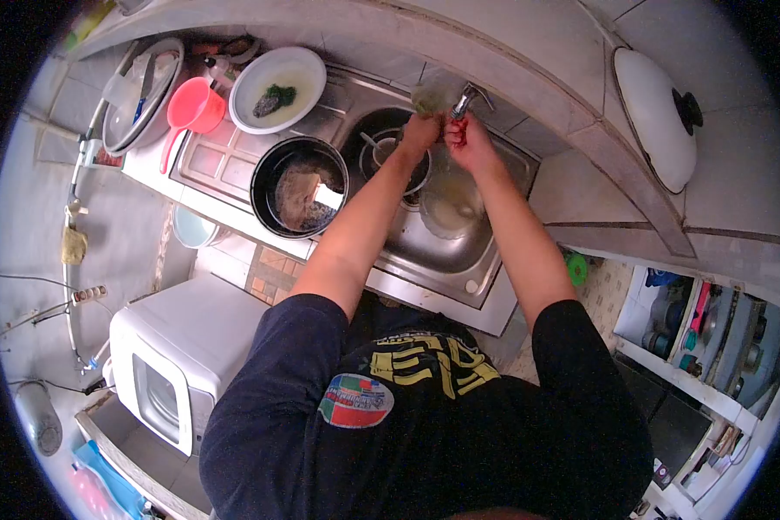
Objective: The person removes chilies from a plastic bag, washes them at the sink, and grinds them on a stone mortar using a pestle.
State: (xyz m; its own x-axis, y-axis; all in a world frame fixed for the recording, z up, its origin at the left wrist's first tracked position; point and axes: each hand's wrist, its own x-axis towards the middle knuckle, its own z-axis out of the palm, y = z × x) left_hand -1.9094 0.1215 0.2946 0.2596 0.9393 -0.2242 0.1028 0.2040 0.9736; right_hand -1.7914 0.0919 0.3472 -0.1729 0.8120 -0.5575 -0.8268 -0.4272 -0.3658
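At the far side of the steel sink [446, 251], my left hand [419, 133] is closed on a see-through, greenish vessel [432, 97], whose exact kind is blurred. My right hand [468, 147] is beside it, just under the faucet [470, 100], with fingers closed around something small and red [458, 130]. Below my hands, a clear round bowl [451, 212] sits in the basin. To its left a dark pot [368, 173] holds a smaller pan with a light-coloured handle or spoon.
Left of the basin stand a black pot [303, 195] with brownish residue, a white basin [277, 65] with a green scrubber in cloudy water, and a pink dipper [196, 106]. A white lid [654, 117] hangs at right. A white appliance [182, 355] stands lower left.
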